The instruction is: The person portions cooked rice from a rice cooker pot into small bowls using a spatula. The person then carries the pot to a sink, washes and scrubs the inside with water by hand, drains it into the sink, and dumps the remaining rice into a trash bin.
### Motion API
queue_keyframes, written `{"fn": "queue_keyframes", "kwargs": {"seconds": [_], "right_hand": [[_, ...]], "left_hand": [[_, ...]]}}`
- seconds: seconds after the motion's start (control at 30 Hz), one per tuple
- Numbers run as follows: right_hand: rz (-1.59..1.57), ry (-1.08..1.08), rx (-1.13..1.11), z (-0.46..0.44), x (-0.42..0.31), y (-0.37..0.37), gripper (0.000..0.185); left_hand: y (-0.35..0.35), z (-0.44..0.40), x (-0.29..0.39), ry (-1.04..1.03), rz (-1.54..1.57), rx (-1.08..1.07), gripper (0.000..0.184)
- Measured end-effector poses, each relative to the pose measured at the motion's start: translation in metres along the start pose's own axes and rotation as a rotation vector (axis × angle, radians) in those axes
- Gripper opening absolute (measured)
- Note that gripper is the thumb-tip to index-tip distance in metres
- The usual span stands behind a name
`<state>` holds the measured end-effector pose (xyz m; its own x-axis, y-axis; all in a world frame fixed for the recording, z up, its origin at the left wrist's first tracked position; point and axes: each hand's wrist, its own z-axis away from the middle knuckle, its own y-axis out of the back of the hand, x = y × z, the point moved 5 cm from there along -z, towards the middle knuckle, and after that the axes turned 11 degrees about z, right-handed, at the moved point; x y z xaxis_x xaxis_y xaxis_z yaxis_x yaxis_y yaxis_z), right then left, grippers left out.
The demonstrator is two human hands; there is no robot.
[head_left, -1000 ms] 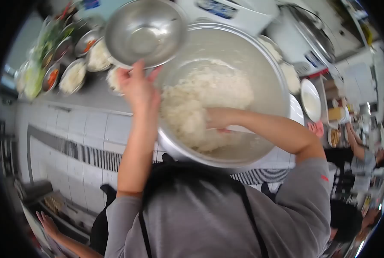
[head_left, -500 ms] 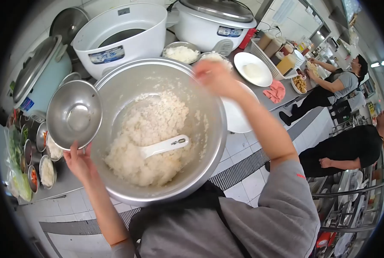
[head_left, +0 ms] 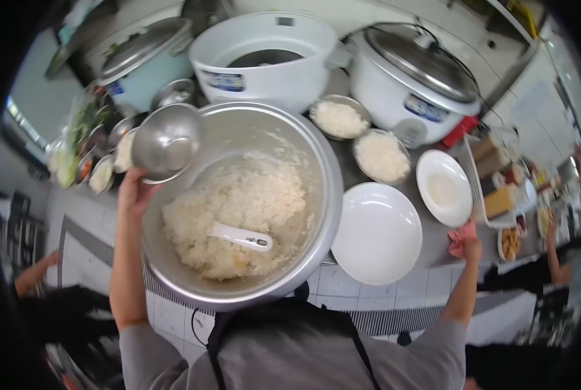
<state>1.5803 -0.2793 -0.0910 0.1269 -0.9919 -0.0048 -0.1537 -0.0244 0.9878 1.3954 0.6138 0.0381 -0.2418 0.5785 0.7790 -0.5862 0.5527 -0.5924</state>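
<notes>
My left hand grips the rim of a steel bowl, tilted over the left edge of a big metal rice pot. Cooked rice covers the pot's bottom, and a white rice paddle lies on it. Out at the right, my right hand is closed on a pink cloth near the counter edge. Just above the cloth sits a white plate with a pale round patch in its middle. A larger white plate lies between the pot and that hand.
Two rice-filled bowls, a nearer one and a farther one, stand right of the pot. Behind are an open white cooker body and a lidded rice cooker. A white basket holds sauce bottles. Other people stand at both sides.
My right hand has moved from above the pot's rim out to the right and taken hold of the pink cloth. My left hand still holds the steel bowl. The view has turned.
</notes>
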Motion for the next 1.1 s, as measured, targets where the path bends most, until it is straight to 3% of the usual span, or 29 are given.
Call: {"fn": "queue_keyframes", "kwargs": {"seconds": [0.07,0.1,0.17,0.23,0.3,0.33,0.4,0.43,0.47,0.5,0.57,0.7,0.77,0.83,0.9,0.93,0.97,1.0,1.03,1.07,1.1], "right_hand": [[-1.424,-0.427,-0.004,0.01,-0.04,0.029,0.039],[-2.079,0.228,-0.26,-0.006,-0.027,0.026,0.051],[-1.828,0.266,0.304,0.004,-0.132,0.137,0.061],[-1.596,0.073,0.351,-0.005,-0.217,0.201,0.064],[-1.121,0.47,0.535,-0.026,-0.305,0.245,0.065],[-1.121,0.477,0.542,-0.035,-0.35,0.255,0.065],[-1.535,0.353,0.067,-0.046,-0.462,0.252,0.048],[-1.622,0.707,-0.027,-0.029,-0.534,0.278,0.045],[-1.185,0.866,0.503,-0.026,-0.578,0.28,0.044],[-0.434,1.273,1.114,-0.013,-0.628,0.281,0.04],[-0.107,1.343,1.008,-0.006,-0.702,0.259,0.032],[-0.073,1.402,0.995,0.021,-0.767,0.257,0.029],[-0.238,1.225,0.634,0.05,-0.802,0.249,0.033],[-0.689,1.292,0.755,0.088,-0.843,0.25,0.029],[-1.335,1.247,-0.083,0.117,-0.89,0.254,0.03],[-1.344,1.261,-0.101,0.138,-0.907,0.252,0.03],[-0.975,1.581,-0.28,0.174,-0.927,0.239,0.024],[-0.561,1.848,-0.445,0.207,-0.937,0.218,0.019],[-0.115,2.051,-0.59,0.233,-0.938,0.194,0.017],[-0.079,2.087,-0.204,0.254,-0.94,0.176,0.016],[-0.043,2.074,0.174,0.27,-0.936,0.16,0.015]], "left_hand": [[-0.014,0.02,0.0,-0.086,-0.049,0.066,0.025],[-0.013,0.022,0.0,-0.142,-0.107,0.131,0.025],[-0.012,0.025,0.004,-0.357,-0.041,0.164,0.021],[-0.035,0.04,0.01,-0.481,0.032,0.18,0.016],[-0.035,0.035,0.006,-0.563,0.024,0.125,0.015],[-0.04,0.033,0.007,-0.622,0.007,0.078,0.015],[-0.054,0.045,0.008,-0.635,0.041,0.048,0.016],[-0.063,0.051,0.01,-0.638,0.067,0.024,0.016],[-0.073,0.06,0.013,-0.628,0.06,0.032,0.016],[-0.08,0.067,0.014,-0.617,0.054,0.045,0.016],[-0.087,0.082,0.022,-0.601,-0.034,-0.031,0.015],[-0.055,0.106,0.077,-0.961,-0.07,-0.068,0.021],[-0.03,0.123,0.102,-1.059,-0.127,-0.075,0.024],[-0.012,0.154,0.134,-1.224,-0.119,-0.042,0.024],[0.017,0.172,0.167,-1.443,-0.248,0.008,0.023],[0.034,0.182,0.187,-1.548,-0.489,0.11,0.019],[0.055,0.183,0.21,-1.679,-0.739,0.175,0.014],[0.09,0.173,0.234,-1.586,-0.955,0.275,0.011],[0.095,0.175,0.254,-1.631,-1.471,0.28,0.007],[0.114,0.163,0.261,-1.48,-2.013,0.423,0.007],[0.15,0.147,0.267,-1.263,-2.261,0.44,0.01]]}}
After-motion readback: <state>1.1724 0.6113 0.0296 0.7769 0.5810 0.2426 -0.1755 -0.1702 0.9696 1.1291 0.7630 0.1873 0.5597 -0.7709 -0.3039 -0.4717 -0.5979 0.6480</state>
